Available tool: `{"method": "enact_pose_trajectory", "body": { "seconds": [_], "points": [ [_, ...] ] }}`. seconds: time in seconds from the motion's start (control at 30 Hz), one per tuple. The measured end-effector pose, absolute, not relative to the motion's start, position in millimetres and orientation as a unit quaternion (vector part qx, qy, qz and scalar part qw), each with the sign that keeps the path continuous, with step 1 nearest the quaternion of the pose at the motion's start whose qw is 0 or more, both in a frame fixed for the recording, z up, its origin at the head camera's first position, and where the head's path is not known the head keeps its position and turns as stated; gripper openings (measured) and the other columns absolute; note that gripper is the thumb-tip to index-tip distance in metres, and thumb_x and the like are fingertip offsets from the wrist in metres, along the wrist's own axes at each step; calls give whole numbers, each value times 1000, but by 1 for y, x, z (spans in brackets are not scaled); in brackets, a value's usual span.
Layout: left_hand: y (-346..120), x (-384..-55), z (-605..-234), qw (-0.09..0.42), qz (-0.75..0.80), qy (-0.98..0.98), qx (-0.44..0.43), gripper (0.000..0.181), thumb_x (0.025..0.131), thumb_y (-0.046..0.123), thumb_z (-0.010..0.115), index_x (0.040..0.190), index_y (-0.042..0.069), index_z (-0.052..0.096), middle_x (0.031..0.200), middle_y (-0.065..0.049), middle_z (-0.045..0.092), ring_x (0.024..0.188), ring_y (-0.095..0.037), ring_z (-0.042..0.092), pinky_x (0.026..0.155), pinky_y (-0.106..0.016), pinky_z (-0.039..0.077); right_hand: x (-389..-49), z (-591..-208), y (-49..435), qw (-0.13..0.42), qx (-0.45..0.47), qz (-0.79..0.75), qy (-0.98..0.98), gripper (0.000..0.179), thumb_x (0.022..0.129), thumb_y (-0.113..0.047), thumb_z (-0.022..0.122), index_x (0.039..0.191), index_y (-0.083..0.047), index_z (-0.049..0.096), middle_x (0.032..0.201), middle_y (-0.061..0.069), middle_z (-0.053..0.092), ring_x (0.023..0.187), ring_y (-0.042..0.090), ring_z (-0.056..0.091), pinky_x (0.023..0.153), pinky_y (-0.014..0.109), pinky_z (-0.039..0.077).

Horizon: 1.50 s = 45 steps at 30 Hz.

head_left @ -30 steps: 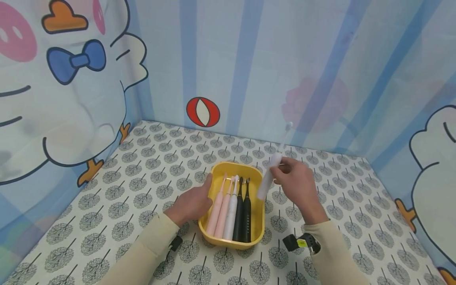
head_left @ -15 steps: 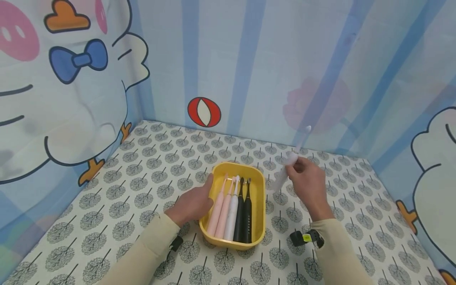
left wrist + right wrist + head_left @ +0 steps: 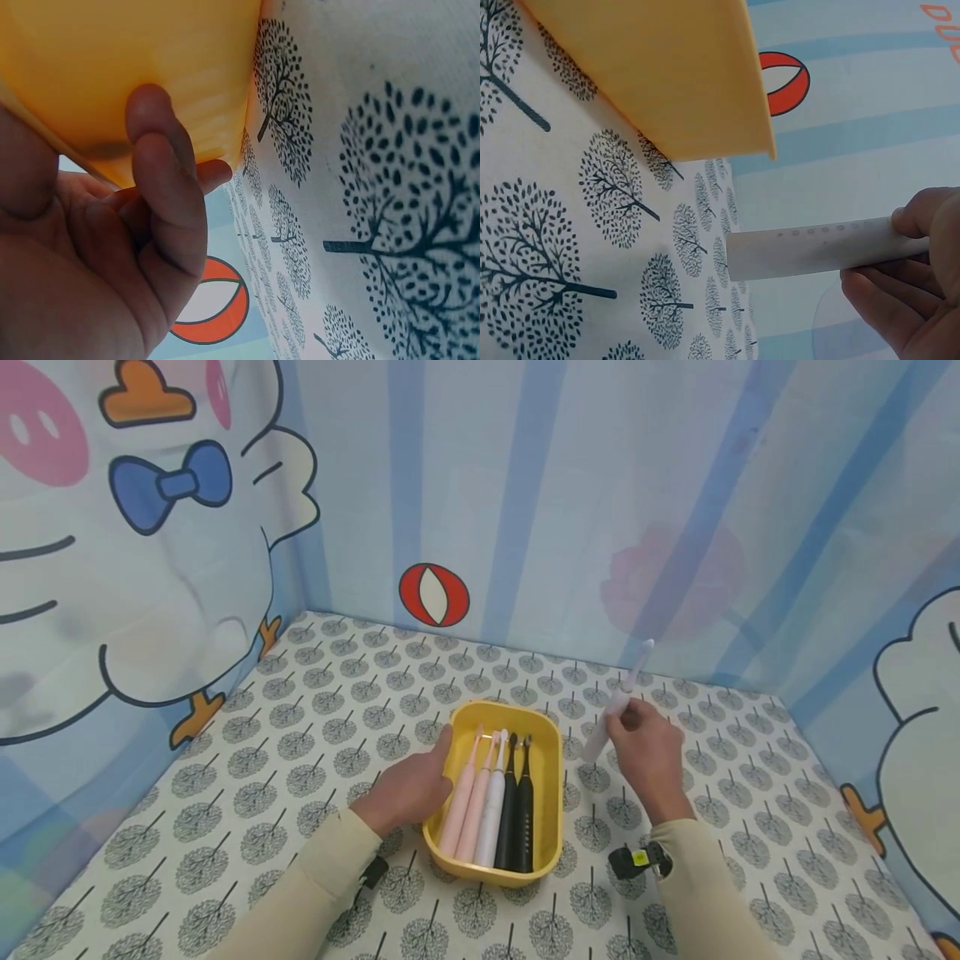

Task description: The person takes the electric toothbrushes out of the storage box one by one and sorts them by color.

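Observation:
A yellow bin (image 3: 547, 802) stands on the tablecloth, with electric toothbrushes lying side by side in it. From the left they are two pink toothbrushes (image 3: 457, 814), a white toothbrush (image 3: 491, 814) and two black toothbrushes (image 3: 527, 814). My left hand (image 3: 408, 787) grips the bin's left side, thumb at the rim and bent fingers against the outer wall (image 3: 187, 67). To the right of the bin, my right hand (image 3: 651, 756) pinches another white toothbrush (image 3: 802, 251) by its handle. Its brush head points up and away, its handle end down toward the bin.
The tablecloth (image 3: 247, 802) carries a printed tree pattern. Behind it hangs a striped blue curtain (image 3: 480, 485) with cartoon figures, which also closes off the left and right sides. A small black device (image 3: 633, 862) is strapped at my right wrist.
The white toothbrush in my right hand has moved right, away from the bin's right edge, and its head has sunk slightly. My left hand has kept its grip on the bin.

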<state>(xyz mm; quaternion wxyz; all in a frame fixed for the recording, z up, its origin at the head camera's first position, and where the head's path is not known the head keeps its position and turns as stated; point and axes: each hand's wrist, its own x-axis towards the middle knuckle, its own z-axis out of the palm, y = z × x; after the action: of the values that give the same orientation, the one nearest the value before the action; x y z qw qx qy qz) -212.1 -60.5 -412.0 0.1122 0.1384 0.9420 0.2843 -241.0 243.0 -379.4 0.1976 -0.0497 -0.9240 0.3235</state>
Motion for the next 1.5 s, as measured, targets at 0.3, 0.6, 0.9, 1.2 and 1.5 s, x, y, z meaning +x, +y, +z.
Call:
{"method": "enact_pose_trajectory", "body": {
  "seconds": [0.3, 0.6, 0.9, 1.2, 1.5],
  "points": [
    [-60, -212, -412, 116, 288, 941, 136, 77, 97, 16, 45, 157, 9, -2, 70, -3, 55, 52, -19, 53, 48, -34, 44, -244, -392, 243, 191, -49, 322, -926, 40, 97, -28, 59, 127, -2, 59, 110, 16, 68, 97, 29, 66, 79, 46, 53],
    [-60, -211, -411, 111, 281, 944, 137, 77, 97, 16, 46, 156, 9, -3, 69, -3, 55, 51, -18, 52, 48, -33, 45, -246, -400, 241, 174, -40, 336, -925, 39, 97, -27, 58, 128, -3, 57, 114, 16, 66, 102, 29, 64, 84, 44, 53],
    [-61, -212, -412, 110, 281, 944, 138, 77, 97, 15, 46, 157, 8, -2, 69, -3, 55, 51, -18, 52, 48, -33, 44, -245, -408, 236, 168, -26, 333, -928, 40, 98, -27, 58, 130, -3, 54, 115, 15, 65, 102, 29, 64, 82, 43, 53],
    [-60, -214, -413, 104, 277, 945, 139, 78, 97, 16, 47, 156, 8, -3, 72, -4, 55, 51, -19, 52, 48, -34, 44, -244, -410, 237, 164, -19, 339, -926, 38, 97, -25, 58, 128, -4, 54, 112, 14, 66, 101, 28, 64, 79, 42, 54],
    [-60, -213, -412, 112, 282, 943, 136, 78, 97, 16, 46, 156, 9, -3, 70, -4, 55, 51, -19, 52, 48, -34, 44, -244, -412, 238, 157, -12, 333, -930, 41, 98, -25, 56, 133, -3, 51, 122, 15, 62, 108, 29, 62, 85, 44, 52]
  ]
}}
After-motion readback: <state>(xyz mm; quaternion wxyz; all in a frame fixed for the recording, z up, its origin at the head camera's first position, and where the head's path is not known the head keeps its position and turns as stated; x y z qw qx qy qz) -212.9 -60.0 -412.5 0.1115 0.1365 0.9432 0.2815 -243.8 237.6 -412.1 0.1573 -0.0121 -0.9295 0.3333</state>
